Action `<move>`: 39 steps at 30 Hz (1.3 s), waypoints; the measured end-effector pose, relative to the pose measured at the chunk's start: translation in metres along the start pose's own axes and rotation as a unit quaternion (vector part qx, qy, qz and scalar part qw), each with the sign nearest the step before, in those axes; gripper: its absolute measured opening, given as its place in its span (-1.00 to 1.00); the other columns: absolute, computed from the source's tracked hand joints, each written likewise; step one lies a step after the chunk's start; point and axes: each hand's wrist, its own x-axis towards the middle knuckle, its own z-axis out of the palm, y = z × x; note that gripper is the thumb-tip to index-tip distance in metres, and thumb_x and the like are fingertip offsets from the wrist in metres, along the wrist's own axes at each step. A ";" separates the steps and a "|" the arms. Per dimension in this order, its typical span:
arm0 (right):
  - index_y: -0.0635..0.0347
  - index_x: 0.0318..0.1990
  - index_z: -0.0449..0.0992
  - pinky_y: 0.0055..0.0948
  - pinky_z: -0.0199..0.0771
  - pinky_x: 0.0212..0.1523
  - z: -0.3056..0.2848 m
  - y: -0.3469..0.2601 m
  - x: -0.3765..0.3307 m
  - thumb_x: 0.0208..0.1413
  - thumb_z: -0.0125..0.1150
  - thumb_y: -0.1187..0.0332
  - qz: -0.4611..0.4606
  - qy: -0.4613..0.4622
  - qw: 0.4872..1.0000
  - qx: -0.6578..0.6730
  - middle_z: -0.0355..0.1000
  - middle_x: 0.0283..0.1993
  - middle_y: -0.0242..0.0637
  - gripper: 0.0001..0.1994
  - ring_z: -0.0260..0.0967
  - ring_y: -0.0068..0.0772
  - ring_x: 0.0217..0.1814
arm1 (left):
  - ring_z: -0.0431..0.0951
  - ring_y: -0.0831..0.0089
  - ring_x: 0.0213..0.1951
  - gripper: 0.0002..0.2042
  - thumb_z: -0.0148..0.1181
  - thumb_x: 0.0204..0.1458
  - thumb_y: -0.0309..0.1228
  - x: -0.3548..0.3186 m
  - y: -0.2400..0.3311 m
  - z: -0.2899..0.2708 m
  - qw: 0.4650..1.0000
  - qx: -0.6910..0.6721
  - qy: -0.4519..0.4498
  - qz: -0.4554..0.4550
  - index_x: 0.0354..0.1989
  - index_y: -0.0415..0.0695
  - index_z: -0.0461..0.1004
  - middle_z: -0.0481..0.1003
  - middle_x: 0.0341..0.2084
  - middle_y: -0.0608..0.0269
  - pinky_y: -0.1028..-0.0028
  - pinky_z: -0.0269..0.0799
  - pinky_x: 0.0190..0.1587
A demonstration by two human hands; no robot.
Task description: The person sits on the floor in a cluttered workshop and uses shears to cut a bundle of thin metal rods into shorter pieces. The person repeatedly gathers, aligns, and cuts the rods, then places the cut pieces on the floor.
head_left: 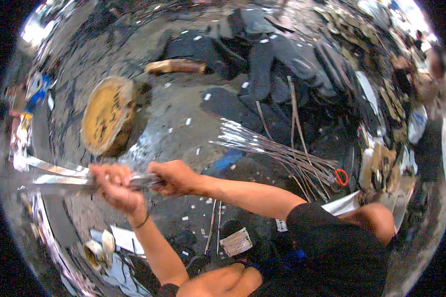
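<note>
Both fists are out to the left, in line on one bundle of long, flat silvery strips [62, 180]. My left hand [115, 187] is closed around the strips, which run out past it to the left and spread apart. My right hand [176, 178] grips the bundle's darker end just to the right. Motion blurs the left fingers and the strips, so their exact kind is not clear. On the ground to the right lies a fan of thin rods [277, 156] with shiny pale tips. A red-orange loop [341, 177] sits at its far right end.
A round, yellow-topped block [106, 116] stands beyond my hands. Farther off lie a short wooden log [176, 66] and a heap of dark flat pieces [282, 64]. A roll of tape [93, 253] and a worn pale card [236, 242] are near me. White scraps dot the floor.
</note>
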 end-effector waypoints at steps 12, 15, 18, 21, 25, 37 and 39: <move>0.12 -0.32 0.36 -0.11 0.32 -0.47 0.037 0.130 -0.029 -0.18 0.27 0.44 0.064 0.036 0.987 0.145 0.43 -0.47 -0.12 -0.76 0.39 0.06 -0.43 | 0.40 0.45 -0.28 -0.81 0.11 0.16 -0.30 -0.050 -0.131 -0.051 0.942 0.331 0.007 -0.057 -0.32 -0.18 0.39 0.44 -0.38 0.22 0.40 0.32 -0.09; 0.17 -0.28 0.41 -0.05 0.38 -0.47 0.038 0.106 -0.016 -0.05 0.19 0.34 0.080 0.044 0.996 0.023 0.47 -0.45 -0.04 -0.81 0.44 0.11 -0.44 | 0.45 0.45 -0.23 -0.65 0.12 0.14 -0.17 -0.033 -0.127 -0.056 0.953 0.274 -0.075 -0.109 -0.09 -0.20 0.33 0.48 -0.37 0.20 0.41 0.33 -0.07; 0.21 -0.42 0.45 -0.01 0.42 -0.41 0.032 0.069 -0.015 -0.02 0.11 0.28 0.214 -0.032 0.968 -0.126 0.45 -0.46 0.07 -0.82 0.47 0.10 -0.36 | 0.48 0.40 -0.17 -0.48 0.13 0.14 -0.15 -0.030 -0.125 -0.071 0.980 0.093 -0.140 -0.106 0.13 -0.21 0.14 0.51 -0.29 0.14 0.38 0.38 -0.03; 0.19 -0.31 0.45 -0.01 0.42 -0.28 0.016 0.037 -0.035 -0.11 0.12 0.35 0.168 -0.177 0.964 -0.107 0.46 -0.41 0.08 -0.82 0.46 0.13 -0.25 | 0.54 0.35 -0.19 -0.59 0.17 0.13 -0.25 -0.045 -0.132 -0.088 0.962 0.109 -0.093 -0.232 0.05 -0.22 0.27 0.54 -0.28 0.13 0.39 0.43 -0.07; 0.25 -0.12 0.41 -0.30 0.55 -0.45 -0.004 0.011 -0.061 0.07 0.17 0.16 0.380 -0.294 0.873 0.085 0.49 -0.33 -0.13 -0.65 0.50 -0.30 -0.45 | 0.56 0.38 -0.29 -0.81 0.13 0.16 -0.19 -0.076 -0.152 -0.104 0.878 -0.039 0.081 -0.470 -0.29 -0.04 0.40 0.38 -0.57 0.41 0.31 0.52 -0.18; 0.31 -0.07 0.46 -0.30 0.53 -0.27 -0.043 -0.020 -0.057 0.27 -0.07 -0.03 0.487 -0.201 0.808 0.264 0.53 -0.27 -0.21 -0.51 0.48 -0.33 -0.28 | 0.38 0.64 -0.59 -0.85 0.14 0.16 -0.29 -0.069 -0.118 -0.082 0.887 -0.135 0.103 -0.430 -0.32 -0.08 0.39 0.35 -0.62 0.46 0.41 0.56 -0.39; 0.27 -0.16 0.46 -0.31 0.49 -0.32 -0.046 -0.034 -0.066 0.13 0.16 0.01 0.300 -0.094 0.949 -0.009 0.51 -0.33 -0.18 -0.58 0.49 -0.24 -0.31 | 0.32 0.63 -0.63 -0.85 0.17 0.14 -0.29 -0.072 -0.117 -0.081 0.897 -0.077 0.127 -0.417 -0.30 -0.08 0.38 0.32 -0.63 0.46 0.43 0.49 -0.50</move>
